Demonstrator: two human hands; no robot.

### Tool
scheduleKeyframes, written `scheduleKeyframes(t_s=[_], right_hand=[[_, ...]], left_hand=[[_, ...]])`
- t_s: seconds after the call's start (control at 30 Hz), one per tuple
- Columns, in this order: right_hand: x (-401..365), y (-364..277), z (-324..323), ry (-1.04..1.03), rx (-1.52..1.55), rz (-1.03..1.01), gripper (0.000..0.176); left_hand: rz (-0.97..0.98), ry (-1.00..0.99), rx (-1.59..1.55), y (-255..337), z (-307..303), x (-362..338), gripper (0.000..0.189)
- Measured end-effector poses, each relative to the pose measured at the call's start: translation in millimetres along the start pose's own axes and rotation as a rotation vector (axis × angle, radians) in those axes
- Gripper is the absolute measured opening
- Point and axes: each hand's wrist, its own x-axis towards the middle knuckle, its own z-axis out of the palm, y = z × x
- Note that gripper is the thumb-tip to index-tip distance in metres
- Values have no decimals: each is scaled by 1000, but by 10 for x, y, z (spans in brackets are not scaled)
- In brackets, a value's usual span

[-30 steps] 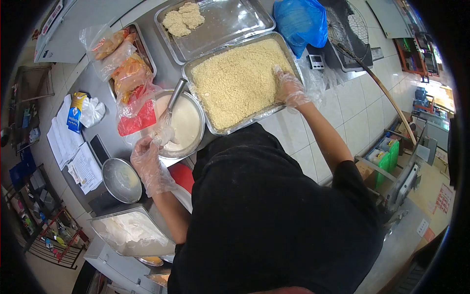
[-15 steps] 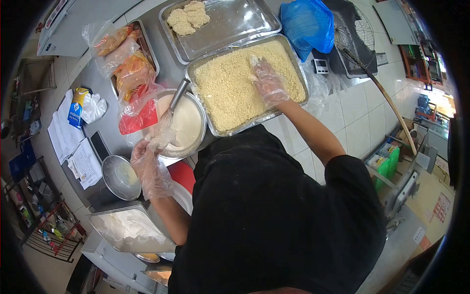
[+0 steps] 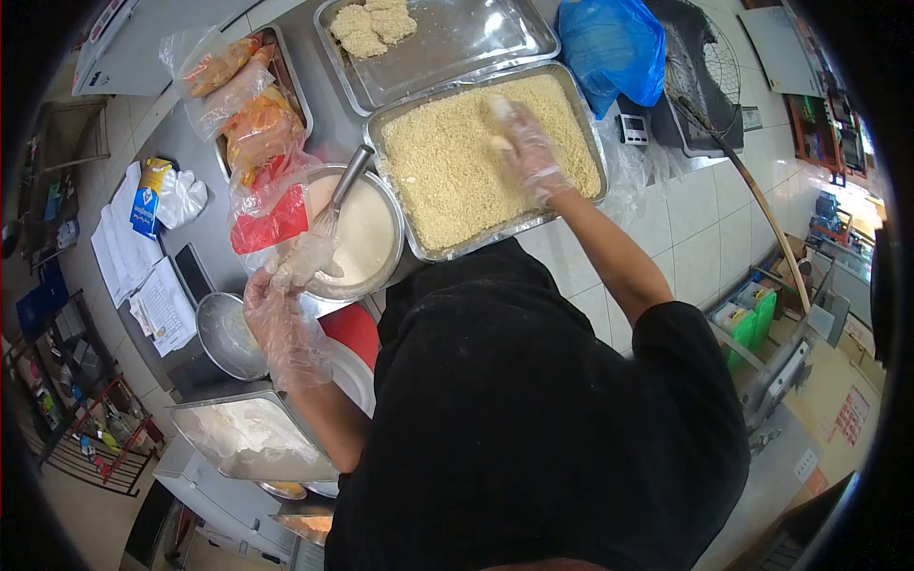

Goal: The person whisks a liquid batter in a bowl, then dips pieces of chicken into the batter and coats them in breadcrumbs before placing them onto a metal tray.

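My left hand (image 3: 278, 319), in a clear plastic glove, is closed on a pale coated piece of food (image 3: 307, 259) at the left rim of a metal bowl of white batter (image 3: 371, 228). A whisk (image 3: 350, 186) leans in that bowl, its handle over the far rim. My gloved right hand (image 3: 529, 157) lies over a tray of pale breadcrumbs (image 3: 447, 162), fingers stretched out and their tips white with coating. Beyond it, a second metal tray (image 3: 457, 43) holds a few crumbed pieces (image 3: 367, 29) at its left end.
Bagged raw meat (image 3: 255, 128) fills a tray at the left. Nearer are papers (image 3: 162, 309), a phone (image 3: 193, 274), a smaller metal bowl (image 3: 227, 333) and a flour tray (image 3: 243, 428). A blue bag (image 3: 612, 52), timer (image 3: 632, 129) and long-handled wire strainer (image 3: 700, 114) stand right.
My right hand has shifted slightly over the crumbs, its fingers spread. My left hand, still with the coated piece, has moved a little toward the lower left. The view has shifted slightly.
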Motion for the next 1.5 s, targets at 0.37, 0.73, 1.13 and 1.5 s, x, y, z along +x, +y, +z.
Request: scheduleKeyframes(t_s=[0.37, 0.73, 1.13, 1.5], right_hand=[[-9, 148, -417, -459, 1094, 1103, 73], [30, 254, -443, -624, 869, 887, 90], [141, -319, -929, -511, 183, 557, 72], [280, -533, -419, -712, -398, -98, 64]], left_hand=[[19, -77, -21, 11, -41, 46, 24], [21, -114, -42, 197, 115, -41, 21], [17, -159, -35, 31, -161, 201, 20], [26, -159, 0, 75, -194, 204, 21]])
